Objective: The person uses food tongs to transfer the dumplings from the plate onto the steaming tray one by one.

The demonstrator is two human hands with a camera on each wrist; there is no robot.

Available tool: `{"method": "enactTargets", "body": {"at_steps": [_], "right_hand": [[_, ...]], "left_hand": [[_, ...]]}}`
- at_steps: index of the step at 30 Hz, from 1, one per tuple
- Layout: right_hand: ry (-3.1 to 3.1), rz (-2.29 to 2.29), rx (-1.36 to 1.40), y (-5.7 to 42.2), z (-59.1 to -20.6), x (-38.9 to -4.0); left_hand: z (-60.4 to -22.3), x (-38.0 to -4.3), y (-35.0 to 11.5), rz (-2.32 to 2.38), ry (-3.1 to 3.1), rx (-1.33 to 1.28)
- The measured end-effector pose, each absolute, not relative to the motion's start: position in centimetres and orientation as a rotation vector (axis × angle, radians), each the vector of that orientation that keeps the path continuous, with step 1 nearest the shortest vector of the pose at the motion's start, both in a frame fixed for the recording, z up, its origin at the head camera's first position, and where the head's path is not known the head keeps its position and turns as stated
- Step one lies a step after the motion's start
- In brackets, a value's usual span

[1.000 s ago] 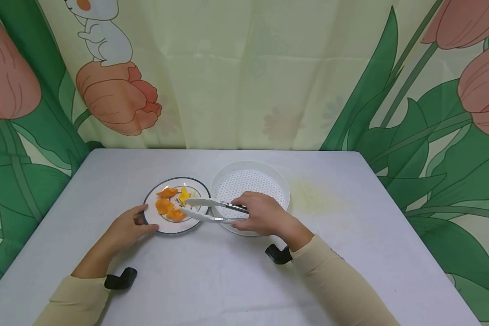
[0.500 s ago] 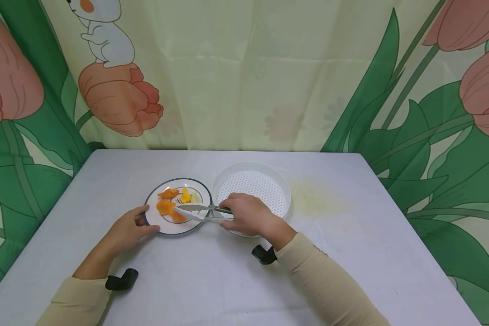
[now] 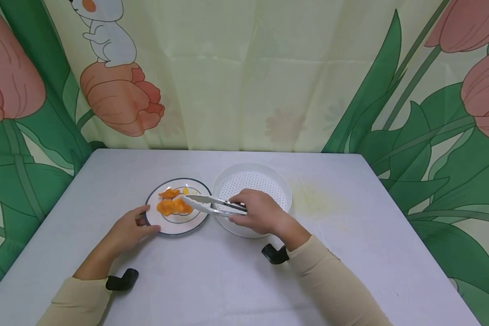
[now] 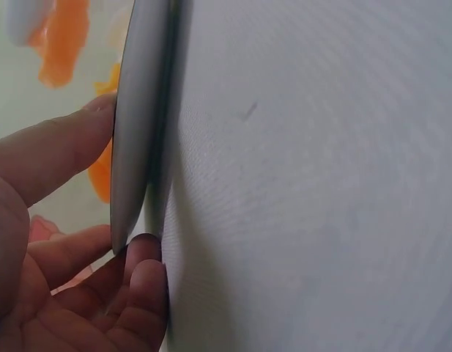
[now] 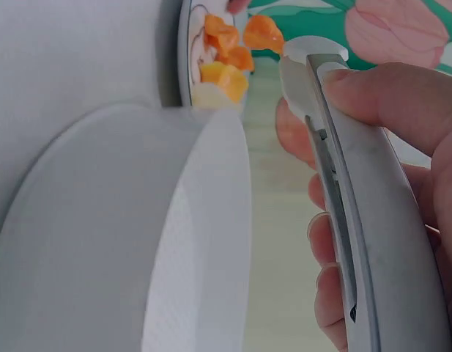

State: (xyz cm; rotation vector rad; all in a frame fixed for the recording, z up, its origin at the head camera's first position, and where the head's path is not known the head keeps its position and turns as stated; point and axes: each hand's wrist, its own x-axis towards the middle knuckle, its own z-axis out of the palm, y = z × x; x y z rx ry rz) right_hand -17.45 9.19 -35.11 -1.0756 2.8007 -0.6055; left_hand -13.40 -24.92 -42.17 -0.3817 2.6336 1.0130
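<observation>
My left hand (image 3: 128, 228) grips the left rim of a white plate with a dark edge line (image 3: 187, 225), thumb on the upper side and fingers beneath. On the plate lie a few orange pieces of food (image 3: 165, 208) and a yellow piece (image 5: 226, 79), with a pale one beside it. My right hand (image 3: 262, 212) holds metal tongs with whitish tips (image 5: 383, 213), thumb on one arm and fingers round the other. Their tips carry an orange piece (image 5: 262, 34) above the plate. A round white perforated basket (image 3: 250, 176) stands right of the plate, under my right hand.
Plate and basket stand close together on a white-clothed table (image 3: 236, 280). A yellowish stain (image 3: 309, 194) marks the cloth right of the basket. Behind the table hangs a printed curtain (image 3: 228, 104). Black wrist cameras (image 3: 123, 280) jut from both sleeves.
The tongs reached lower left over the plate and closed on an orange piece. They have since risen and shifted back right with it. My left hand keeps its grip on the rim.
</observation>
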Motion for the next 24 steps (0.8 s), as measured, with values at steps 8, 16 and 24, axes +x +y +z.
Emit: {"method": "enactTargets", "body": {"at_steps": [8, 16, 24], "right_hand": [[2.884, -0.648, -0.942, 12.0, -34.6, -18.2], [2.982, -0.629, -0.684, 15.5, -34.4, -19.3], [3.067, -0.622, -0.501, 18.8, -35.3, -20.4]], "left_hand": [[-42.2, -13.3, -24.9, 1.022, 2.635, -0.383], [-42.1, -13.2, -24.9, 1.02, 2.644, -0.378], [-42.2, -13.2, -24.8, 1.013, 2.649, -0.38]]}}
